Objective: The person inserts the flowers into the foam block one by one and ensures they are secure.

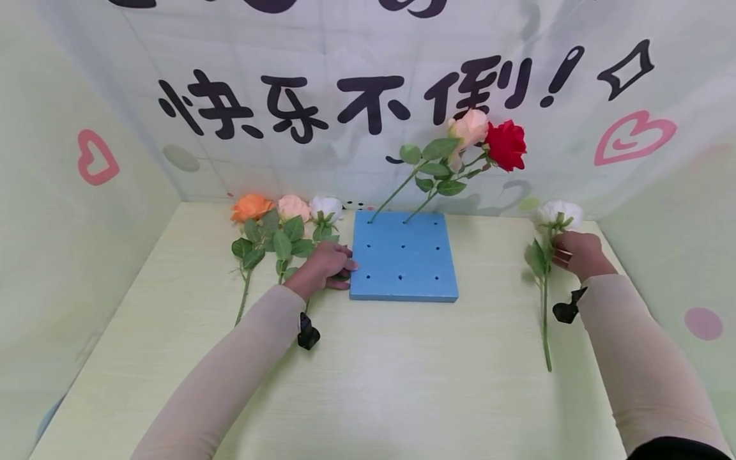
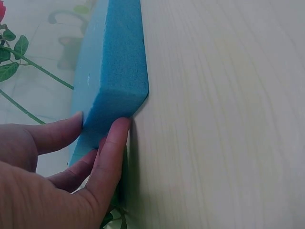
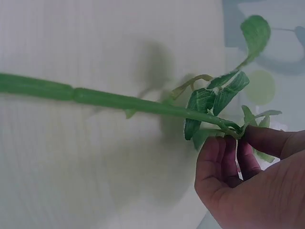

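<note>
In the head view, my right hand (image 1: 581,253) pinches the upper stem of a white rose (image 1: 560,214), just below its bloom. The rose's green stem (image 3: 133,104) runs across the right wrist view, with leaves near my fingers. My left hand (image 1: 326,265) touches the left side of a blue foam block (image 1: 402,262) with holes. Its thumb meets the block's upper edge and a fingertip is low on the side, near the table. A pink rose (image 1: 471,128) and a red rose (image 1: 506,145) stand tilted right in the block's back holes.
Left of the block, an orange rose (image 1: 252,207), a pale pink rose (image 1: 293,207) and another white rose (image 1: 326,207) lie on the wooden table (image 1: 414,383). My left forearm covers parts of their stems. A printed cloth backdrop (image 1: 345,166) rises behind the table.
</note>
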Demonstrator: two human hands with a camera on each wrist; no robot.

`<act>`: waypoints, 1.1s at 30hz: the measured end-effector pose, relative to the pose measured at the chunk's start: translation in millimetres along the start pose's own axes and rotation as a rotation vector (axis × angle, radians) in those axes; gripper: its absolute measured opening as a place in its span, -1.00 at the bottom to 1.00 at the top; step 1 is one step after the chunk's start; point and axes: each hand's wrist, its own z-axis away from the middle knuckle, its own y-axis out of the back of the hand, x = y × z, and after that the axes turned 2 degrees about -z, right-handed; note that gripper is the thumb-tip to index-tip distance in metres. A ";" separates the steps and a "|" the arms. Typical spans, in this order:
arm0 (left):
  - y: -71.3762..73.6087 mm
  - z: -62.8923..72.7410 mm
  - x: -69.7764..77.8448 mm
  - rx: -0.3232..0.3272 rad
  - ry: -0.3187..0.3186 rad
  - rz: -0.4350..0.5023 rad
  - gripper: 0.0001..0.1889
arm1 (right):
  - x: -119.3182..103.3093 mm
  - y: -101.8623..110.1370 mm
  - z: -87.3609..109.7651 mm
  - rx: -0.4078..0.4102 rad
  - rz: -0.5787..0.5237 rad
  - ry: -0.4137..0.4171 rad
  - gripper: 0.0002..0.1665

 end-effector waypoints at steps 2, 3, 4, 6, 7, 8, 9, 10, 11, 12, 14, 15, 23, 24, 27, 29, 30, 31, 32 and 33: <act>0.5 -0.3 -0.6 0.000 0.003 -0.001 -0.45 | -4.1 -0.1 3.9 -0.024 -0.061 0.010 -0.91; 0.8 -0.4 -0.9 0.000 0.004 -0.003 -0.46 | -5.8 -0.2 6.7 -0.042 -0.077 0.022 -0.93; 1.0 -0.5 -1.2 0.000 0.003 -0.004 -0.46 | -7.6 -0.3 9.2 -0.059 -0.099 0.034 -0.92; 1.3 -0.3 -1.6 -0.002 0.001 -0.007 -0.46 | -10.9 -0.4 14.3 -0.086 -0.131 0.059 -0.83; 1.3 -0.2 -1.6 -0.003 0.001 -0.008 -0.46 | -12.5 -0.6 17.0 -0.097 -0.139 0.070 -0.80; 1.4 0.0 -1.6 -0.003 0.001 -0.009 -0.46 | -14.2 -0.6 19.2 -0.109 -0.145 0.079 -0.78; 1.4 0.3 -1.5 -0.003 0.000 -0.009 -0.46 | -16.0 -0.6 20.9 -0.116 -0.150 0.086 -0.77; 1.3 0.6 -1.4 -0.003 0.000 -0.009 -0.46 | -17.9 -0.6 22.2 -0.119 -0.166 0.089 -0.78; 1.4 0.9 -1.3 -0.003 0.000 -0.010 -0.46 | -19.8 -0.5 23.4 -0.122 -0.172 0.094 -0.79; 1.3 1.2 -1.0 -0.001 0.001 -0.008 -0.47 | -21.7 -0.5 24.9 -0.125 -0.176 0.097 -0.81; 1.3 1.6 -0.5 0.001 0.000 -0.007 -0.46 | -25.7 -0.5 28.2 -0.131 -0.191 0.101 -0.83; 1.2 1.4 -0.3 0.000 -0.002 -0.007 -0.46 | -27.6 -0.7 30.3 -0.135 -0.200 0.102 -0.84; 0.4 -2.1 0.8 0.002 -0.006 -0.002 -0.47 | -40.9 -1.7 45.5 -0.162 -0.211 0.142 -0.83; 0.4 -2.2 1.0 0.004 -0.005 -0.002 -0.47 | -42.5 -1.5 46.2 -0.173 -0.219 0.148 -0.84; 0.4 -2.4 1.6 0.007 -0.005 -0.002 -0.48 | -47.3 -1.3 50.3 -0.193 -0.249 0.162 -0.87; 0.5 -1.6 2.1 0.007 -0.006 0.000 -0.48 | -50.6 -1.6 53.4 -0.205 -0.268 0.173 -0.91; 0.6 -1.5 2.2 0.007 -0.007 -0.001 -0.47 | -52.3 -1.8 55.1 -0.213 -0.281 0.175 -0.92; 0.7 -1.6 2.2 0.006 -0.009 -0.001 -0.47 | -53.9 -2.4 57.2 -0.220 -0.295 0.181 -0.94; 0.6 -1.8 2.4 0.006 -0.009 -0.001 -0.47 | -55.4 -2.8 58.7 -0.232 -0.307 0.184 -0.94; 0.6 -1.7 2.5 0.006 -0.010 -0.001 -0.47 | -56.8 -3.3 60.4 -0.241 -0.319 0.188 -0.95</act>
